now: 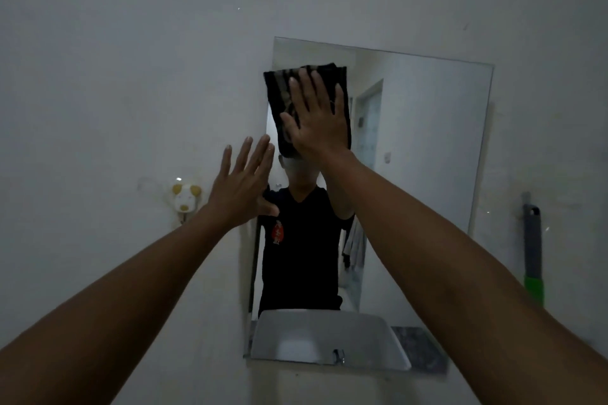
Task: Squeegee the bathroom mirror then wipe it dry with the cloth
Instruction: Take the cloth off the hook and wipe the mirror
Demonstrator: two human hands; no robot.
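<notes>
From the head camera, the right hand [317, 117] is pressing a dark cloth [279, 99] flat against the upper left of the mirror [427, 141], palm spread, fingers extended rather than curled. Lower left of it, the left hand [241, 186] is lying open and empty at the mirror's left edge. Far right of both, a grey-and-green squeegee handle [533, 250] is hanging on the wall.
</notes>
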